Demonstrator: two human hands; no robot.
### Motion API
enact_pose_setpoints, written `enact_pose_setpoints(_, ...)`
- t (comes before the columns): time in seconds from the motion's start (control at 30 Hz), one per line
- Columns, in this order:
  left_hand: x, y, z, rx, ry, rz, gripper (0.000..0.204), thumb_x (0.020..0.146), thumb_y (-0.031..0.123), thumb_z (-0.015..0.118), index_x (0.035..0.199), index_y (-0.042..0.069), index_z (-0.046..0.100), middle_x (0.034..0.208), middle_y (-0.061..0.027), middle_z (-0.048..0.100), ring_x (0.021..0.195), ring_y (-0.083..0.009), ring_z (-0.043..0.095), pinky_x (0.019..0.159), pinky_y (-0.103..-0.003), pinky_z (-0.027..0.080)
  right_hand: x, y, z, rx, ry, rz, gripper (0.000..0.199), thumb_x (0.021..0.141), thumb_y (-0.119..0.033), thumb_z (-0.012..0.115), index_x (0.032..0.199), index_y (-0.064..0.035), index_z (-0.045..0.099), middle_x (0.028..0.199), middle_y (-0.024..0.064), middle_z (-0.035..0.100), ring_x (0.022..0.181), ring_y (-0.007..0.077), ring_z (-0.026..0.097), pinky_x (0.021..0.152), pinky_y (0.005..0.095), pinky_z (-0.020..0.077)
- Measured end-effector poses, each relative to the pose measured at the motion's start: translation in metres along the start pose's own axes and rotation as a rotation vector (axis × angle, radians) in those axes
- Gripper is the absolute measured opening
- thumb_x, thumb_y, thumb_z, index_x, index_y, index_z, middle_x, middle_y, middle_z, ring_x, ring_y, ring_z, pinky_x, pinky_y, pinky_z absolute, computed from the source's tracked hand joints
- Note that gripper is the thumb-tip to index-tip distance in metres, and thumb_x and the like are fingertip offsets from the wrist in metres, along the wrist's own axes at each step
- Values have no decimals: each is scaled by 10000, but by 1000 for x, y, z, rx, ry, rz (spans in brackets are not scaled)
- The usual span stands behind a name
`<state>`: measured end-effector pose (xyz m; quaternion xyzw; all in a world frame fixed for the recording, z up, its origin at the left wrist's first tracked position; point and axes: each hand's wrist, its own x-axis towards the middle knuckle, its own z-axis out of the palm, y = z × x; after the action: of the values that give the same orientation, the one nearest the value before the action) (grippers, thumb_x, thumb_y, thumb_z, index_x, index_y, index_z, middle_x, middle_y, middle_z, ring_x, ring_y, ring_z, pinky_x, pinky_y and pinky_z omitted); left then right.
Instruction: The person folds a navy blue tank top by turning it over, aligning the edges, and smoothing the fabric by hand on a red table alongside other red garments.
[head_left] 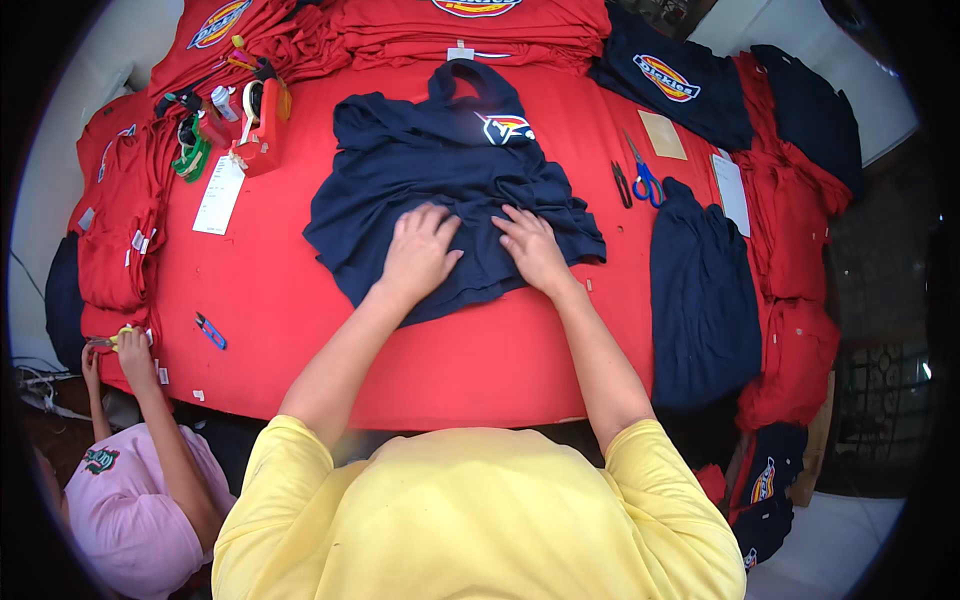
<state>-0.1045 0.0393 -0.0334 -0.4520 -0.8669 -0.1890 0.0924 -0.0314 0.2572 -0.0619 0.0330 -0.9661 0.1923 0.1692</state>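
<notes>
A navy T-shirt (430,180) with a bright chest print lies rumpled on the red-covered table (480,370), its neck opening toward the far side. My left hand (421,250) rests on the lower part of the shirt, fingers stretched out over the cloth. To its right, my right hand (532,246) also lies on the fabric with fingers spread. Folds run across the cloth between and above both hands. Neither hand grips anything that I can see.
Red shirts (470,30) are piled at the back. On the right are blue-handled scissors (647,185), dark snips (622,186) and folded navy cloth (703,300). Blue snips (210,331), a paper slip (218,195) and a red holder (262,130) lie left. A co-worker in pink (140,500) holds yellow-handled scissors.
</notes>
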Motion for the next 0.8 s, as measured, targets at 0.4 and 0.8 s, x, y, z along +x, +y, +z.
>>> enact_pose_setpoints(0.4,-27,86,1,-660,-144,-260,149,789,87,627,893,15,548,842,-188,641,803,-376,635,715,-442,501,-94,-99,-11,1261,192,740,237,927,-189,621,1022,-15,491,716,32,596,604,105,602,558,239,514)
enact_pose_setpoints(0.8,5,61,-133,-1315,-218,-328,126,825,32,673,859,35,551,845,-11,590,734,-100,609,620,-267,536,-30,-97,-118,1646,412,455,189,947,-95,531,1114,-15,493,1022,36,610,919,194,635,790,344,522)
